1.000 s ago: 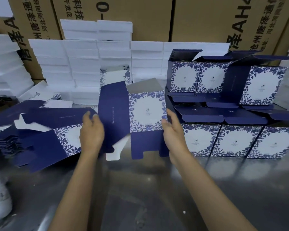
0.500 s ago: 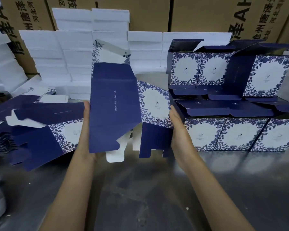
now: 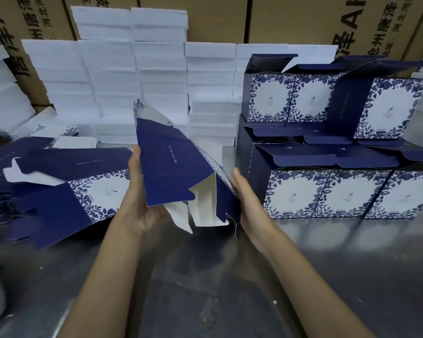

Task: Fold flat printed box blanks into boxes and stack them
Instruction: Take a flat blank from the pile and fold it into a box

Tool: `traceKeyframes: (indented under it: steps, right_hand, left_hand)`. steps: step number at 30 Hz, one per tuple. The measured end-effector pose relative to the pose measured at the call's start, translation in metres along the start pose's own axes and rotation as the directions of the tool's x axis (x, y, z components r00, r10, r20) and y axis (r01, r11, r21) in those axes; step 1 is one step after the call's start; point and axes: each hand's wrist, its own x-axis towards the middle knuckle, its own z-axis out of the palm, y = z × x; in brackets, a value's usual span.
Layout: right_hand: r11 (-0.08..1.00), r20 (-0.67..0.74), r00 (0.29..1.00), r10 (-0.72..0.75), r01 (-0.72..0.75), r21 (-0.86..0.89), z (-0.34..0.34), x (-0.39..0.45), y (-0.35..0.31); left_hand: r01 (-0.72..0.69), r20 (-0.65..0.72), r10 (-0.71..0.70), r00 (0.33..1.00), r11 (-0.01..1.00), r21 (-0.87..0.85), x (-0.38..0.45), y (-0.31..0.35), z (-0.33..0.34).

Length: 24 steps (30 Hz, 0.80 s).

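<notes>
**A:** ok so compared to half a second back, the half-opened box blank has swung round. The floral front panel that faced us is now edge-on toward the right, and the plain navy side is what you see. White bottom flaps hang loose underneath.

**B:** yep. Going left to right: a pile of flat blanks is fanned out on the steel table, navy with a floral panel on top. Just beside it the left hand cups the blank's left edge from below, thumb straight up along the navy panel, the other fingers hidden behind the card.

**A:** and the right hand?

**B:** flat, fingers straight, pressing against the blank's right side. So the blank is squeezed between both hands, held up off the table, tilted.

**A:** further right?

**B:** folded boxes stacked in two tiers, lids open. Behind everything, stacks of white foam blocks against brown shipping cartons.
</notes>
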Motion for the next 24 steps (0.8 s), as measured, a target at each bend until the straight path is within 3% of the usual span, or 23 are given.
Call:
traceKeyframes:
  steps: [6, 9, 13, 17, 20, 22, 24]
  right_hand:
    - [0.997, 0.159, 0.986, 0.059, -0.064, 0.031, -0.002, -0.006, -0.008]
    - [0.997, 0.164, 0.986, 0.018, -0.031, 0.077, -0.002, -0.006, -0.017]
    - [0.974, 0.081, 0.996, 0.035, -0.052, 0.22, -0.013, -0.008, -0.025]
    - [0.994, -0.064, 0.998, 0.021, -0.015, 0.104, -0.022, -0.003, -0.02]
    - [0.997, -0.086, 0.996, -0.025, 0.031, 0.077, -0.022, -0.001, -0.017]
    - [0.994, -0.063, 0.998, -0.016, 0.022, 0.104, -0.025, -0.001, -0.014]
    - [0.993, -0.041, 0.999, 0.009, -0.004, 0.117, -0.029, 0.0, -0.011]
  left_hand:
    - [0.106, 0.065, -0.111, 0.992, 0.991, 0.077, 0.003, -0.009, -0.002]
    - [0.167, -0.015, -0.168, 0.986, 0.969, 0.182, 0.005, -0.017, -0.003]
    - [0.014, -0.144, 0.041, 0.989, 0.933, 0.361, 0.008, -0.016, -0.005]
    - [0.04, -0.248, 0.225, 0.942, 0.661, 0.75, 0.013, -0.01, -0.007]
    - [-0.005, -0.233, 0.365, 0.901, 0.547, 0.837, 0.014, -0.013, -0.009]
    - [-0.002, -0.279, 0.407, 0.87, 0.567, 0.824, 0.014, -0.012, -0.013]
    - [0.008, -0.343, 0.346, 0.873, 0.693, 0.721, 0.013, -0.008, -0.021]
